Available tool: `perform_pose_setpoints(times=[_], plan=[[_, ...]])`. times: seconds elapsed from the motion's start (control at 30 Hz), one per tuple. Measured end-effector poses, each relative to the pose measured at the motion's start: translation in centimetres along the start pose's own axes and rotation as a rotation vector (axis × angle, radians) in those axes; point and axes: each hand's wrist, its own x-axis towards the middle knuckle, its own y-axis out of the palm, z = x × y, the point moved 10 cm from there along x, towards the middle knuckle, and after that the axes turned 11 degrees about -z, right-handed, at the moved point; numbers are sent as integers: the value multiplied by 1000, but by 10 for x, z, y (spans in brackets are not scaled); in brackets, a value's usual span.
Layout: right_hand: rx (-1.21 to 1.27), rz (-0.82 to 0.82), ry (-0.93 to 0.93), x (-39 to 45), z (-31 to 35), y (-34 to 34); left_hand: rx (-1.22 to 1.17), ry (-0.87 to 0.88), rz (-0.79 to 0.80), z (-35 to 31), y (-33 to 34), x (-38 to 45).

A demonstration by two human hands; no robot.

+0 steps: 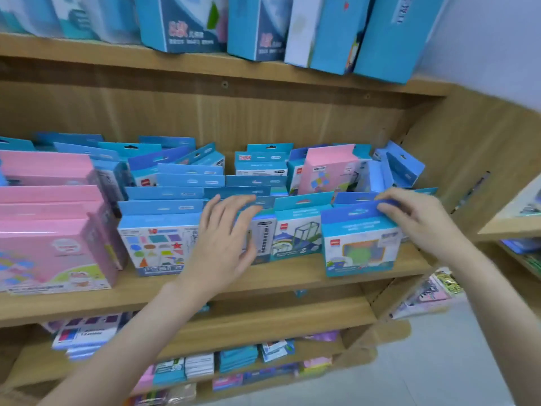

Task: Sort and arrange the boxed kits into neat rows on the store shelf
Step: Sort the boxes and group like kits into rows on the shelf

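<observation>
Several blue boxed kits stand in rows on the middle wooden shelf [292, 276]. My right hand [415, 215] pinches the hang tab of a blue kit box [361, 247] at the front right, which sits nearer the shelf edge than its neighbours. My left hand [225, 232] reaches in with fingers spread and relaxed, touching a narrow blue box [262, 238] in the front row. To its left stands a box with coloured shapes [155, 247]; to its right, a box showing a frame structure [298, 232]. A pink box [328, 168] stands among blue ones at the back.
Large pink boxes [49, 244] fill the shelf's left side. Tall blue boxes [330, 30] line the shelf above. Lower shelves hold stacked small packs [187, 367]. A wooden side panel [468, 159] closes the shelf on the right, with another shelf unit [515, 227] beyond it.
</observation>
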Motion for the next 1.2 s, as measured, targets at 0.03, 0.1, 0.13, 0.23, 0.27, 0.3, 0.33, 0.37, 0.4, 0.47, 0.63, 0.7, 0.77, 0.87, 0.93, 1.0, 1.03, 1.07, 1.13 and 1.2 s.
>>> perform_pose_setpoints(times=[0.03, 0.1, 0.13, 0.23, 0.27, 0.3, 0.33, 0.37, 0.4, 0.47, 0.63, 0.7, 0.77, 0.87, 0.93, 1.0, 1.03, 1.07, 1.13, 1.2], plan=[[-28, 11, 21, -4, -15, 8, 26, 15, 20, -8, 10, 4], [-74, -40, 72, -6, -44, 11, 101, 41, 68, -20, 30, 12], [-90, -80, 91, -6, -53, 8, 135, 49, 94, -23, 39, 15], [-91, -7, 114, -10, -60, 14, 204, 55, 166, -26, 60, 20], [-142, 84, 108, -14, -60, 24, 217, 57, 170, -26, 63, 21], [-248, 158, 96, -18, -61, 34, 228, 60, 170, -27, 66, 21], [-363, 190, 77, -21, -63, 39, 239, 65, 166, -28, 68, 21], [-436, 175, 55, -21, -62, 42, 249, 73, 156, -29, 69, 21], [-466, 139, 42, -20, -60, 42, 252, 81, 142, -29, 69, 21], [-461, 70, 24, -16, -60, 41, 237, 85, 130, -30, 67, 23], [-242, 38, 86, -12, -66, 29, 136, 76, 99, -32, 64, 27], [-81, -103, 139, 1, -68, 3, 103, 64, 108, -37, 66, 34], [-83, -230, 222, 23, -85, -17, 82, 59, 104, -46, 71, 39], [-165, -122, 407, 65, -115, -5, 80, 87, 132, -64, 82, 46], [-233, 39, 451, 85, -129, 18, 104, 96, 152, -73, 93, 50], [-177, 110, 478, 95, -135, 30, 128, 94, 171, -82, 105, 53], [-87, 83, 503, 99, -139, 30, 142, 88, 186, -85, 111, 52], [35, 30, 549, 102, -144, 26, 160, 80, 199, -87, 117, 52], [301, -95, 632, 104, -145, 8, 193, 62, 201, -88, 124, 50], [438, -133, 598, 106, -134, -11, 205, 45, 187, -87, 127, 47]])
